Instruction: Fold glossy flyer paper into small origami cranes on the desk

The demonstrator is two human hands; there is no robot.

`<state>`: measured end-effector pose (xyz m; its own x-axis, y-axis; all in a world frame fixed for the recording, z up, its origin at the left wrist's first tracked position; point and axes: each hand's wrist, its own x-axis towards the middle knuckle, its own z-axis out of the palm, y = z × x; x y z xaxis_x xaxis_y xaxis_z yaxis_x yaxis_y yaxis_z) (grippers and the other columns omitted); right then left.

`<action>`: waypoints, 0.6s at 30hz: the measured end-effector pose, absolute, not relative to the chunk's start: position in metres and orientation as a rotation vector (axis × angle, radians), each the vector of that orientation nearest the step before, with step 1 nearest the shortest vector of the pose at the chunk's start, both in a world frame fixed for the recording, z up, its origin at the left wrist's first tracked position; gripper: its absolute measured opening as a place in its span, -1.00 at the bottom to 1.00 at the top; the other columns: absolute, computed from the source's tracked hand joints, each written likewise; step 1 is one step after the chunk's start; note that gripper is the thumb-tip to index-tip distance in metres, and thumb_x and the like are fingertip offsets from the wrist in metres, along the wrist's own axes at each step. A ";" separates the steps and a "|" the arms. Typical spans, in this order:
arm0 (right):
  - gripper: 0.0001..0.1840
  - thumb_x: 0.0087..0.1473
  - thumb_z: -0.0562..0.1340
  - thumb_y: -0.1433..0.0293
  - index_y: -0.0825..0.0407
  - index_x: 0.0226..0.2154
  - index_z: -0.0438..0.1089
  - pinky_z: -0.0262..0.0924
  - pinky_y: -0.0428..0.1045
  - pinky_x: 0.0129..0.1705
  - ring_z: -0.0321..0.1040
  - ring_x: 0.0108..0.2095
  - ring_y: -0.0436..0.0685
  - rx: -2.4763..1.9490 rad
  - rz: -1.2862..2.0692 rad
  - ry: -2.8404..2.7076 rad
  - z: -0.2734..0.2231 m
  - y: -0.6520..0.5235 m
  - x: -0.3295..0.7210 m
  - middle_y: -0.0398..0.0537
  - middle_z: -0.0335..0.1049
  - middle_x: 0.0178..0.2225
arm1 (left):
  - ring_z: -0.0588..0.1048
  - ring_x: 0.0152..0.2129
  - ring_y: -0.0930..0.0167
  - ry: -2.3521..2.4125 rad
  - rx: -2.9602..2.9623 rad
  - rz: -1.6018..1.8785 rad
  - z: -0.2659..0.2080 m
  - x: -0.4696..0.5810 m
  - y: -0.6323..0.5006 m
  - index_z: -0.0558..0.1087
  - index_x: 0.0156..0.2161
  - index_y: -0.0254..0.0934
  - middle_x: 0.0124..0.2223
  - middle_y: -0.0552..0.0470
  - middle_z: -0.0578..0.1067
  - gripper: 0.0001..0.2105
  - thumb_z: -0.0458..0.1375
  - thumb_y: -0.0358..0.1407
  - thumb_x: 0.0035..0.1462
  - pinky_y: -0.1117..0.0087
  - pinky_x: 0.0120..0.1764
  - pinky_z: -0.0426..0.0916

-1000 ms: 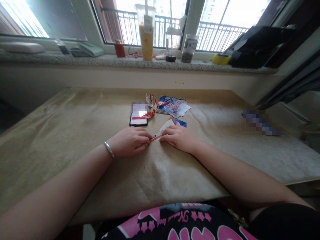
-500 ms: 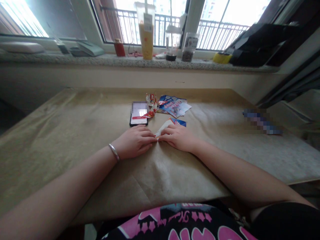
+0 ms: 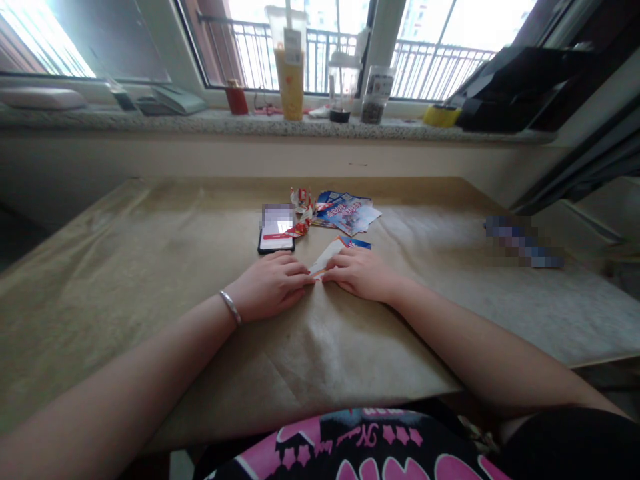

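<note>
A partly folded sheet of printed paper [image 3: 327, 255], white with a blue corner, lies on the table between my hands. My left hand [image 3: 273, 285], a silver bangle at its wrist, presses its fingers together on the paper's near left end. On the right side, my right hand [image 3: 361, 275] pinches the same paper and covers part of it. The fingertips of both hands are close to each other along the near edge. Just beyond my left hand lies a phone [image 3: 277, 241] with its screen lit.
Behind the paper are a stack of blue printed sheets [image 3: 350, 212] and a crumpled red-and-white strip [image 3: 302, 200]. A blurred blue item [image 3: 523, 241] lies far right on the tablecloth [image 3: 200, 227]. Cups, including a tall yellow drink [image 3: 291, 83], line the windowsill [image 3: 215, 121].
The fingertips of my right hand have slid slightly right, away from my left, showing a bit more of the paper's near edge. The rest of the table is unchanged.
</note>
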<state>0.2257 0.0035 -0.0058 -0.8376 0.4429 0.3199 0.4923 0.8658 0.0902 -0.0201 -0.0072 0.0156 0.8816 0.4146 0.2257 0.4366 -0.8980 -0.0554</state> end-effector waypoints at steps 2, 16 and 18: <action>-0.76 0.21 0.10 0.38 -0.06 -0.18 0.47 0.06 0.00 -0.23 0.24 -0.27 0.09 -0.693 -0.236 -2.748 -0.005 0.004 0.228 -0.05 0.46 -0.26 | 0.40 -0.25 0.33 -0.668 -2.957 -0.325 0.015 -0.020 -0.007 0.48 -0.08 -0.22 -0.19 -0.05 0.50 -0.75 -0.01 -0.32 0.23 0.27 -0.13 0.31; -0.76 0.18 0.11 0.43 -0.01 -0.28 0.51 0.14 -0.01 -0.19 0.28 -0.28 0.09 -0.689 -0.158 -2.763 0.002 0.008 0.241 -0.02 0.47 -0.31 | 0.40 -0.10 0.29 -0.601 -2.951 -0.379 0.006 -0.019 -0.005 0.40 0.03 -0.24 -0.04 -0.07 0.47 -0.71 0.02 -0.35 0.22 0.21 0.00 0.30; -0.75 0.19 0.10 0.42 0.00 -0.25 0.50 0.15 -0.01 -0.18 0.30 -0.25 0.09 -0.693 -0.150 -2.744 -0.002 0.008 0.240 0.00 0.47 -0.28 | 0.36 0.00 0.29 -0.578 -2.979 -0.407 0.006 -0.019 -0.004 0.38 0.04 -0.25 0.05 -0.04 0.45 -0.71 0.01 -0.37 0.22 0.21 0.08 0.26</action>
